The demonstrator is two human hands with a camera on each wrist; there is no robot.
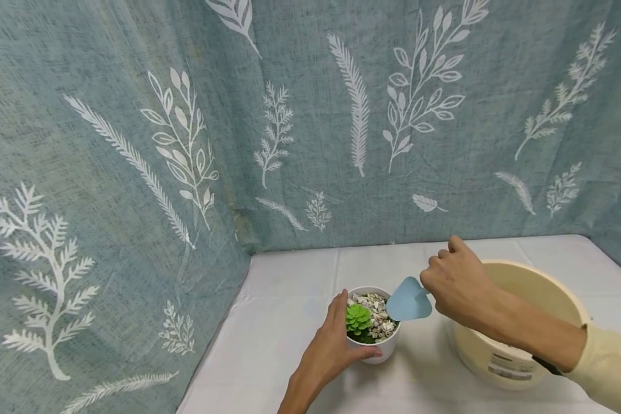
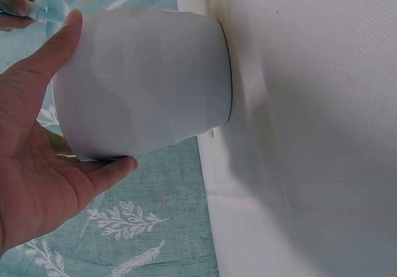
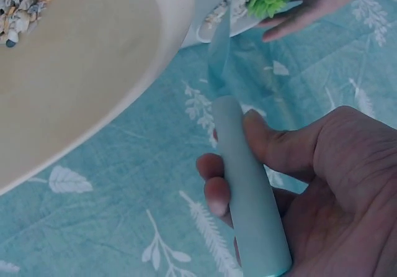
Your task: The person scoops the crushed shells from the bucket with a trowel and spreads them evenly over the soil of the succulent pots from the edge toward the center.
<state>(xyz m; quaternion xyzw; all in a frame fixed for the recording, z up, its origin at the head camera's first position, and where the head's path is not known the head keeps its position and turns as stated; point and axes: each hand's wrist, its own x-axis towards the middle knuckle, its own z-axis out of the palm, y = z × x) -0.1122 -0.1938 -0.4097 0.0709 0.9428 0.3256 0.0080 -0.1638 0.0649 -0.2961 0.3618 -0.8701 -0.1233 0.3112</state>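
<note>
A white flower pot [image 1: 385, 348] stands on the table, filled with pale shells or pebbles [image 1: 378, 313] and a green succulent [image 1: 358, 317] at its left. My left hand [image 1: 328, 345] holds the pot from the left, thumb on the near side and fingers on the far side; the left wrist view shows the pot's smooth wall [image 2: 149, 78] between them. In my right hand [image 1: 457, 287] is a small light blue trowel [image 1: 410, 300], its blade tilted over the pot's right rim. Its thick handle [image 3: 251, 190] lies between thumb and curled fingers in the right wrist view.
A large cream tub [image 1: 569, 302] stands at the right, under my right forearm. Shells or pebbles [image 3: 22, 7] lie inside it. White cloth [image 1: 290, 299] covers the table, and a teal leaf-patterned curtain [image 1: 310, 115] hangs behind and at the left.
</note>
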